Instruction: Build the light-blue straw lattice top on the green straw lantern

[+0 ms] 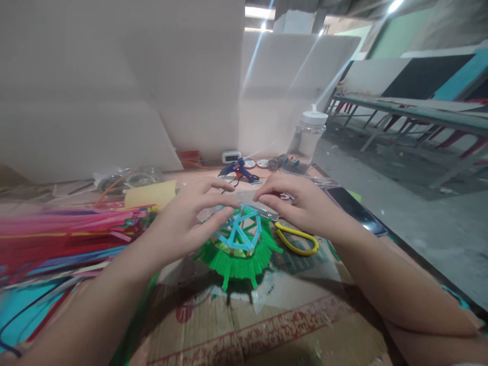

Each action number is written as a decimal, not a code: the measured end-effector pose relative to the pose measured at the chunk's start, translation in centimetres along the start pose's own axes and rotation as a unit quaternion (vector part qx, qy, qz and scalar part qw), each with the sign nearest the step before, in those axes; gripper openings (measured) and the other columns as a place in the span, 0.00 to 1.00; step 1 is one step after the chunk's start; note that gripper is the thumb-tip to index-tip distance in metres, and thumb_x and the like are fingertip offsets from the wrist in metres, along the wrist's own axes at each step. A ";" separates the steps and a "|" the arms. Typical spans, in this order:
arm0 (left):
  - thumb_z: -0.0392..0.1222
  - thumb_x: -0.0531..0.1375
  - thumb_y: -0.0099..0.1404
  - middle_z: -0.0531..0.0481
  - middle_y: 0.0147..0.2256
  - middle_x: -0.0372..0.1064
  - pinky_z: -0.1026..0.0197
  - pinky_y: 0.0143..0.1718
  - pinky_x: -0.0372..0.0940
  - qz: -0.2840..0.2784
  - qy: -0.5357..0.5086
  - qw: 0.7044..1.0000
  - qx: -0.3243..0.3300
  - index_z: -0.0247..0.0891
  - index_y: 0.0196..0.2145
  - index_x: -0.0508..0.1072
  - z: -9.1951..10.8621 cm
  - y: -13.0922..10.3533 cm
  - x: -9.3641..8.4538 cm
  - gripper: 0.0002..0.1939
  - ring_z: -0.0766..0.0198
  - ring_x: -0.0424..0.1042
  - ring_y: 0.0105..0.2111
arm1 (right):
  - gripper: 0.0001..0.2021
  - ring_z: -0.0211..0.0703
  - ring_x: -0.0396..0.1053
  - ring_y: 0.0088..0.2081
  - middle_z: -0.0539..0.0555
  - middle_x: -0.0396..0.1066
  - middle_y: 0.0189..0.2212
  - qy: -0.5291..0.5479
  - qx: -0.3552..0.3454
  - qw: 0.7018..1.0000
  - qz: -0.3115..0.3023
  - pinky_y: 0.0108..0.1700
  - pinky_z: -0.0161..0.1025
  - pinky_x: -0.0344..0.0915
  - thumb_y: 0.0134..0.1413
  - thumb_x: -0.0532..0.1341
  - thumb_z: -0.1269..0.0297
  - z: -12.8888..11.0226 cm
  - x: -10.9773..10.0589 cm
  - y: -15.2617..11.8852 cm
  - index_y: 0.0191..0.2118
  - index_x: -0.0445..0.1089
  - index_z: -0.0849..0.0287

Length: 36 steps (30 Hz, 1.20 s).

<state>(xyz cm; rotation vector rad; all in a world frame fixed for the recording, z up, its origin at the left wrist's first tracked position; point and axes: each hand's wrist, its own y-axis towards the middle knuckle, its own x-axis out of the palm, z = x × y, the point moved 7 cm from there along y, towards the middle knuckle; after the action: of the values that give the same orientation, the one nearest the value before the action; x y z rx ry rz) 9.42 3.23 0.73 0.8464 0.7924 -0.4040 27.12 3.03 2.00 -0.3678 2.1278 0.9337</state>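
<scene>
A small craft piece of light blue strips (pixel 238 236) in a lattice, ringed by a green fringed paper skirt (pixel 242 267), stands on the cardboard. My left hand (pixel 190 216) is at its left side, fingers stretched out, thumb and forefinger over its upper left edge; whether they touch it I cannot tell. Above and right of it, my right hand (pixel 292 198) has thumb and forefinger drawn together; anything between them is too small to make out. Just below the right hand lie scissors with yellow handles (pixel 297 241), their blades partly behind the craft piece.
Beyond the hands lies a blue glue gun (pixel 239 170), with a clear bottle (pixel 305 140) to its right. A phone (pixel 356 209) rests near the table's right edge. Pink and red strips (pixel 68 231) pile at left beside a yellow paper (pixel 150 194). White boards (pixel 198 76) stand behind.
</scene>
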 end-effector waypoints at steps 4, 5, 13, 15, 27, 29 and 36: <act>0.42 0.57 0.72 0.46 0.53 0.70 0.47 0.59 0.60 -0.009 0.024 1.000 0.012 0.45 0.43 0.81 0.3 0.0 0.3 0.11 0.53 0.66 0.57 | 0.10 0.40 0.70 0.37 0.53 0.76 0.33 0.008 0.018 0.999 -0.051 0.41 0.38 0.63 0.66 0.60 0.66 0.5 0.7 0.2 0.35 0.77 0.60; 0.42 0.57 0.72 0.46 0.53 0.69 0.46 0.59 0.60 -0.010 0.026 1.000 0.013 0.45 0.43 0.81 0.4 0.0 0.4 0.11 0.53 0.66 0.57 | 0.09 0.39 0.71 0.37 0.53 0.76 0.34 0.014 0.018 0.998 -0.054 0.41 0.37 0.63 0.66 0.60 0.66 0.5 0.8 0.2 0.36 0.77 0.60; 0.43 0.57 0.72 0.46 0.54 0.68 0.46 0.58 0.61 -0.028 0.028 0.999 0.007 0.47 0.44 0.81 0.2 0.0 0.6 0.12 0.53 0.66 0.57 | 0.09 0.39 0.73 0.40 0.52 0.79 0.38 0.041 -0.018 0.999 -0.019 0.44 0.37 0.65 0.66 0.59 0.70 -0.4 0.7 0.2 0.42 0.77 0.60; 0.43 0.56 0.73 0.47 0.54 0.68 0.46 0.58 0.61 -0.033 0.024 0.999 0.004 0.48 0.45 0.80 0.1 -0.1 0.6 0.12 0.53 0.66 0.57 | 0.10 0.40 0.74 0.42 0.53 0.79 0.40 0.045 -0.024 0.999 -0.018 0.46 0.38 0.66 0.68 0.58 0.70 -0.5 0.8 0.1 0.46 0.77 0.59; 0.43 0.56 0.73 0.47 0.54 0.68 0.46 0.58 0.61 -0.031 0.023 0.999 0.008 0.48 0.46 0.80 0.2 0.0 0.6 0.12 0.52 0.66 0.57 | 0.11 0.41 0.71 0.44 0.53 0.75 0.39 0.016 -0.036 0.998 -0.042 0.46 0.39 0.64 0.68 0.58 0.68 -0.2 1.7 0.0 0.47 0.77 0.57; 0.43 0.57 0.72 0.48 0.54 0.68 0.47 0.59 0.61 -0.026 0.013 1.000 0.008 0.47 0.46 0.78 0.3 0.0 0.3 0.11 0.53 0.66 0.57 | 0.10 0.41 0.71 0.44 0.53 0.76 0.40 0.022 -0.036 0.999 -0.011 0.48 0.40 0.64 0.69 0.57 0.68 -0.4 1.1 0.0 0.47 0.77 0.57; 0.44 0.59 0.71 0.52 0.55 0.66 0.54 0.60 0.59 -0.071 -0.053 0.996 -0.016 0.46 0.38 0.77 0.9 -0.5 0.0 0.06 0.58 0.65 0.58 | 0.05 0.35 0.66 0.30 0.48 0.70 0.28 0.042 0.034 0.996 0.070 0.33 0.35 0.62 0.60 0.64 0.68 0.4 -0.8 -0.1 0.33 0.69 0.59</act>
<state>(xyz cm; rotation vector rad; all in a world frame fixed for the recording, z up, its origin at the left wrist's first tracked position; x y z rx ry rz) 9.56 2.24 0.85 0.7343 0.7609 -0.5567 27.85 3.21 2.37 -0.2285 2.2806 0.9359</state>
